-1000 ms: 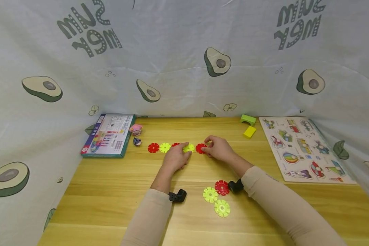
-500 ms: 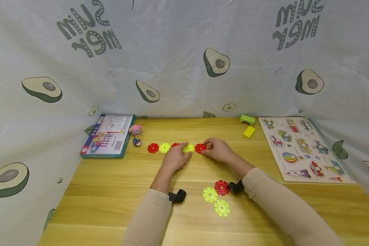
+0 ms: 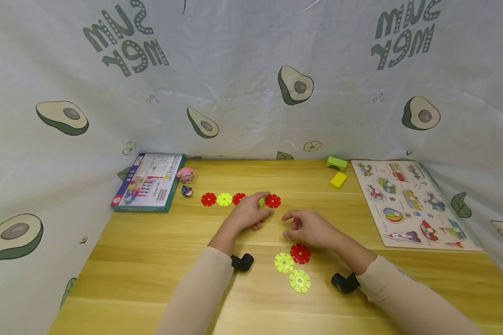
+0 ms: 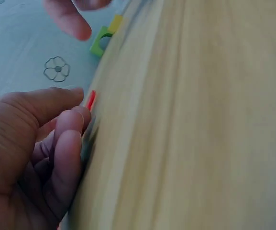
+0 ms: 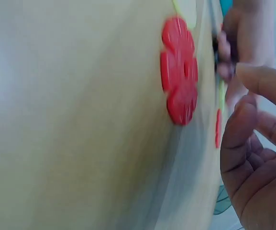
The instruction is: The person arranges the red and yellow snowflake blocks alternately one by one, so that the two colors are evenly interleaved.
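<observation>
The right hand (image 3: 312,228) has let go of the last red disc (image 3: 273,201) and drawn back toward the bench's near edge; its fingers are loosely bent round nothing, just beyond the loose red disc (image 3: 300,253). The left hand (image 3: 249,210) has shifted rightward along the row, its finger and thumb now beside that last red disc; whether they grip it cannot be told. The disc itself lies in about the same place, at the right end of a red-and-yellow row parallel to the bench's far edge, next to a partly covered yellow disc (image 3: 261,202). Two loose yellow discs (image 3: 284,263) lie beside the loose red one, nearer the near edge. At the bench (image 3: 142,265)'s far left corner is a closed box (image 3: 148,182), its contents hidden.
</observation>
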{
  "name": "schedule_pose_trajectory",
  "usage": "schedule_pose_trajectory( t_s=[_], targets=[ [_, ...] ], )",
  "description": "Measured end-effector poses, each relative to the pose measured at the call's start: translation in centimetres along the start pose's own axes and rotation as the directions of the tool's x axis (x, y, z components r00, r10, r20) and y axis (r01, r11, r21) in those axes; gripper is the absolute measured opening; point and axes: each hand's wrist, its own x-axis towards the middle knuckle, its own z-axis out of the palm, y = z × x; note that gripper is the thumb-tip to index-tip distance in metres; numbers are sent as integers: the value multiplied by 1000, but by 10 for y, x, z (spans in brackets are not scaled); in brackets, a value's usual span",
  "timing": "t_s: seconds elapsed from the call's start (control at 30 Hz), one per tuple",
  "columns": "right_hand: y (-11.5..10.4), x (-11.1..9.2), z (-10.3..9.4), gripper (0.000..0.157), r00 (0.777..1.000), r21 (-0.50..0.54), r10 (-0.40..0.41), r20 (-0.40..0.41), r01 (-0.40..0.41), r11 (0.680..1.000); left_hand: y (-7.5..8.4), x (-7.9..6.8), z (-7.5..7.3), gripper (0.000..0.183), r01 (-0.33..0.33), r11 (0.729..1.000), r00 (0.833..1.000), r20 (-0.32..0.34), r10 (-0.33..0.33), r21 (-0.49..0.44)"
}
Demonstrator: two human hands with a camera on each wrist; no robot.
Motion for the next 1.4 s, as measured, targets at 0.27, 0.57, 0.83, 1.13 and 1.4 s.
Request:
schedule_pose_trajectory(
  t_s=[0.27,0.57,0.83,1.13,1.4],
  targets=[
    [-4,-38,13,39,989,-59,-67,131,75,995,9,11,14,58,6,991,1000,21,-3,-134],
    [-8,-48,28,44,991,-167,-61,121,81,983,8,11,17,56,61,996,998,-26,-63,-71],
    [-13,-44,32,36,992,-160,-71,103,87,983,9,14,19,50,99,994,994,-37,-101,-52],
    [-16,-44,34,36,992,-185,-111,61,120,975,8,15,21,47,112,992,993,-43,-114,-57],
    [-8,-38,22,20,990,159,-88,107,71,985,9,15,20,47,109,992,993,-40,-112,-64]
  ],
)
